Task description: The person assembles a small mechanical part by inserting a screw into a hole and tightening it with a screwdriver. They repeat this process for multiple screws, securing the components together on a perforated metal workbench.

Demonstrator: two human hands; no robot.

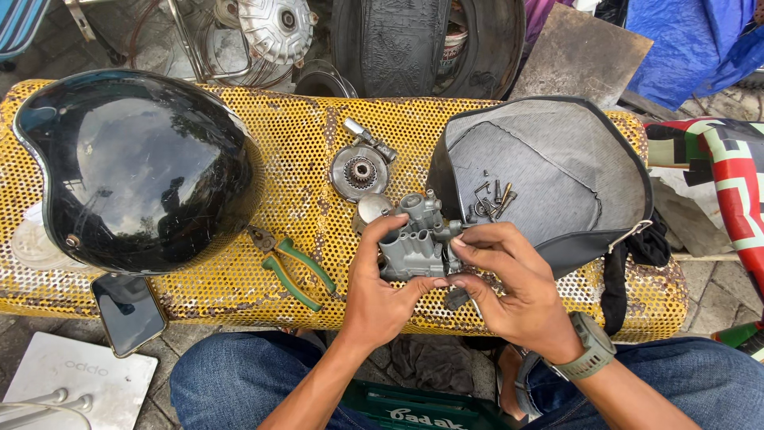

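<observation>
Grey metal carburettor [414, 239], left hand [382, 295], right hand [509, 279]

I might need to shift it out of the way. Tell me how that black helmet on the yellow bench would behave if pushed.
The black helmet has a glossy, smooth shell, so fingers would probably slide on it. It is rounded and lies dome up, so a push would likely make it rock or skid rather than roll off. It sits partly over the edge of the yellow bench, near a phone, so it may tip off.
</observation>
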